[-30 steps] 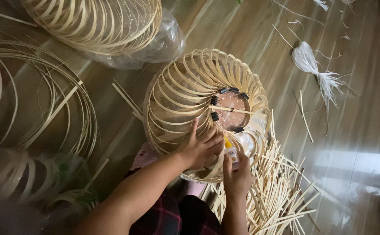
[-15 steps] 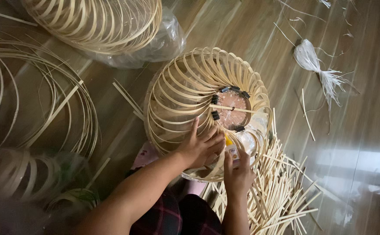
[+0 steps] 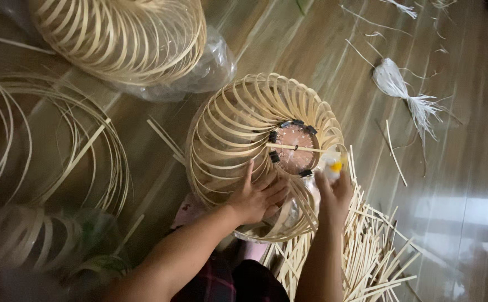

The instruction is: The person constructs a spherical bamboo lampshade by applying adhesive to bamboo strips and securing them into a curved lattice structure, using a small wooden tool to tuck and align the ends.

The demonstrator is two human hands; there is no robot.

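A round lampshade frame of curved bamboo strips (image 3: 238,128) stands on the wooden floor in front of me. Black clips (image 3: 273,137) ring a round brown centre disc (image 3: 294,146). My left hand (image 3: 255,194) lies on the near strips of the frame, fingers spread over them. My right hand (image 3: 334,193) is at the frame's right rim and holds a small white bottle with a yellow tip (image 3: 333,163), tip near the disc.
A pile of straight bamboo sticks (image 3: 361,246) lies by my right arm. A second bamboo frame on clear plastic (image 3: 121,33) is at the top left. Loose bamboo hoops (image 3: 48,145) lie left, and a white fibre bundle (image 3: 395,84) at the right.
My right hand has risen slightly with the bottle toward the centre disc. My left hand stays on the strips.
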